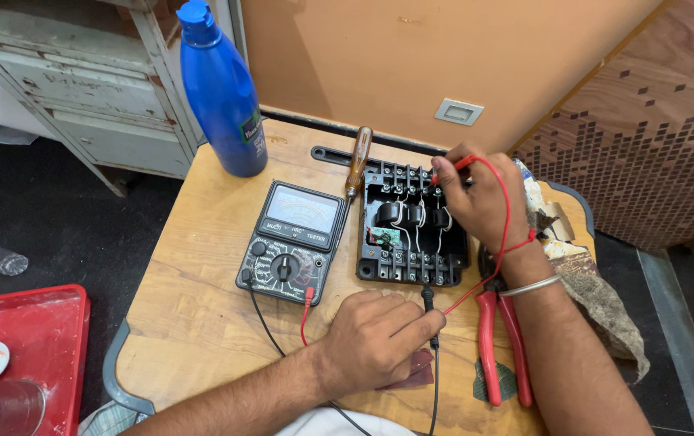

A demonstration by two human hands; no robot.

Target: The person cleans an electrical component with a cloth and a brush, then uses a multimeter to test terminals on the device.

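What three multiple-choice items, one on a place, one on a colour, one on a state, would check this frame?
1. The analog multimeter lies where from the black terminal box?
A left
B right
C on top

2. The bottle is:
A red
B blue
C green

3. The right hand is:
A flat on the table
B holding the red probe
C gripping the pliers

Key: 1 A, meter sits left of the box. 2 B, body and cap are blue. 3 B, fingers pinch the red probe at the box's far terminals; the left hand holds the black probe.
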